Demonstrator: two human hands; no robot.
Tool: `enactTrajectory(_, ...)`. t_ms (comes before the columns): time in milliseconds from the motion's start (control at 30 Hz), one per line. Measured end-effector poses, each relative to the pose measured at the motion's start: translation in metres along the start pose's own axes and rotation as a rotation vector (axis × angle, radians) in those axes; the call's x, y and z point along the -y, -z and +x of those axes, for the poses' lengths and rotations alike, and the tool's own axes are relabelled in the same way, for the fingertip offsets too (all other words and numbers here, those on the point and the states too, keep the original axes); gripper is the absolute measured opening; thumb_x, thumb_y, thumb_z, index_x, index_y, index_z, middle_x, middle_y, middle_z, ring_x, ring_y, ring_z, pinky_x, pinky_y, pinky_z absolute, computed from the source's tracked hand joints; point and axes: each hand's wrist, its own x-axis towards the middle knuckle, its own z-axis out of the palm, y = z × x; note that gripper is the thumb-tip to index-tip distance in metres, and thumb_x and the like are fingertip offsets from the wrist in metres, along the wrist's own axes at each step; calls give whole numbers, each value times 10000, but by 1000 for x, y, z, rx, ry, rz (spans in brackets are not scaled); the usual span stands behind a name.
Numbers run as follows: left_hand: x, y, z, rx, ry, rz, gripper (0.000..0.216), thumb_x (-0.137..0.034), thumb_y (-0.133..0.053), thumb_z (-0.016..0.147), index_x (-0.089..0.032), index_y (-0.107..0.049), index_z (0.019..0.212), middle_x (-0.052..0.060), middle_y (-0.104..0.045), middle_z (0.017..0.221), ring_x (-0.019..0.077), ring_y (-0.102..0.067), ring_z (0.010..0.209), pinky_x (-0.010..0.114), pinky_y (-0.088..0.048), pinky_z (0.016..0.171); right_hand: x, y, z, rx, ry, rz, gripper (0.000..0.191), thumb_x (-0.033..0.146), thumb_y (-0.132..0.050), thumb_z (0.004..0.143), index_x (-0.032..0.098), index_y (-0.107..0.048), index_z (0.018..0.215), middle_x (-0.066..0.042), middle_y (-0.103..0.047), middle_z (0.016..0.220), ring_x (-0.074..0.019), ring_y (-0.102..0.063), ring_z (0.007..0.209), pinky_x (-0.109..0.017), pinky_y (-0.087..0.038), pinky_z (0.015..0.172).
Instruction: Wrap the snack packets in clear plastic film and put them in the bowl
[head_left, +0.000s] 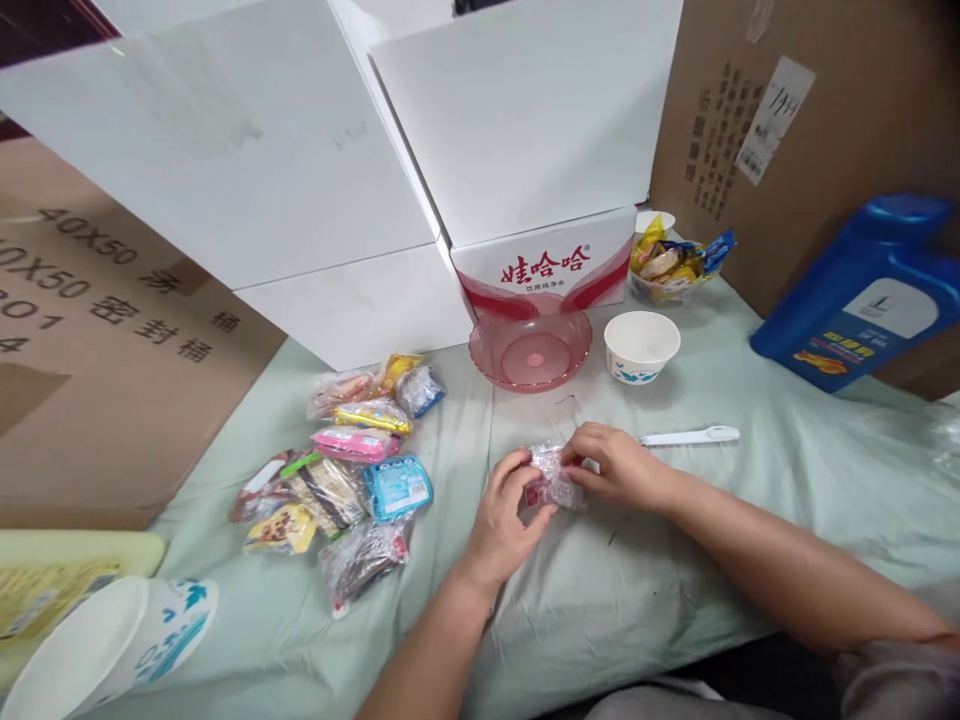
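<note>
Between my two hands is a small snack packet (553,478) in clear crinkled wrapping with some red on it, low over the pale green cloth. My left hand (504,515) grips its left side with curved fingers and thumb. At its right edge, my right hand (619,465) pinches the wrapping. What lies inside the wrapper cannot be made out. Just beyond the right hand lies a white plastic knife or similar utensil (694,437), its left end partly hidden. Behind the hands stand a pink glass dish (484,345) and a white paper bowl (637,372).
Several wrapped snacks (367,445) lie in a pile on the left. A bowl of packets (671,265) stands at the back right, near a blue bottle (862,300). White boxes (225,150) and brown cartons (97,350) wall the back and sides. A paper cup (169,630) is front left.
</note>
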Motion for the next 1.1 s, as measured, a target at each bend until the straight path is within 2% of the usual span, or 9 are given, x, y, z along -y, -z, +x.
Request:
enactTrajectory(133,-3,1,-1,31,-4,15,220,-222,-653,839,-229,-562,1040,118,-514,1290,267,-525,1242,432,-493,1011,-4,-14,-6,-133,94,110,108,225,-578,901,178,-625,988,-84,-662,916,-207,-579,882,-330,-489,757)
enactTrajectory(267,-7,0,0,16,8,-42,402,-408,-744,766,-209,-555,1060,141,-544,1250,312,-507,1259,468,-489,1006,0,-20,-7,-176,168,193,305,378,-617,896,167,-583,1114,-107,-677,989,-215,-600,909,-356,-506,794)
enactTrajectory(333,-7,0,0,-19,63,-94,222,-354,-675,832,-210,-575,967,124,-576,1207,288,-532,1233,449,-485,998,2,-21,-7,-144,233,232,350,384,-584,919,176,-543,1198,-111,-679,1044,-214,-613,969,-371,-502,853)
enactTrajectory(400,-4,0,0,-91,174,-197,67,-271,-588,886,-211,-576,859,93,-614,1142,250,-570,1183,410,-482,982,2,-21,-7,-111,260,227,398,378,-580,922,184,-505,1262,-122,-664,1110,-221,-607,1034,-387,-498,895)
enactTrajectory(567,10,4,0,-430,591,-643,115,-268,-589,834,-215,-499,788,24,-665,991,175,-651,928,309,-516,811,-4,-20,-8,-100,145,93,612,417,-661,849,178,-440,1367,-191,-540,1295,-282,-535,1165,-459,-497,930)
enactTrajectory(633,14,6,2,-478,678,-771,193,-239,-627,766,-217,-435,764,-1,-654,934,143,-643,823,271,-510,733,-5,-20,-8,-81,128,61,528,368,-637,868,195,-483,1342,-163,-582,1218,-267,-562,1091,-440,-513,885)
enactTrajectory(767,16,9,6,-492,742,-849,252,-166,-629,686,-226,-464,868,-38,-573,813,93,-579,679,223,-480,656,-6,-14,-8,-109,160,79,182,211,-506,927,204,-643,1047,-94,-631,944,-202,-590,869,-334,-512,742)
enactTrajectory(967,36,15,6,-614,731,-735,315,-155,-600,668,-220,-494,958,-46,-517,761,83,-535,634,196,-431,599,-23,5,-8,-484,-54,290,127,289,-448,960,225,-555,938,-78,-630,927,-201,-597,874,-357,-488,792)
enactTrajectory(1100,48,23,6,-666,671,-557,307,-181,-625,699,-213,-504,979,-30,-527,806,99,-552,708,221,-452,679,-41,15,-8,-435,-291,432,234,406,-414,952,220,-538,880,-53,-646,881,-205,-604,859,-356,-488,797)
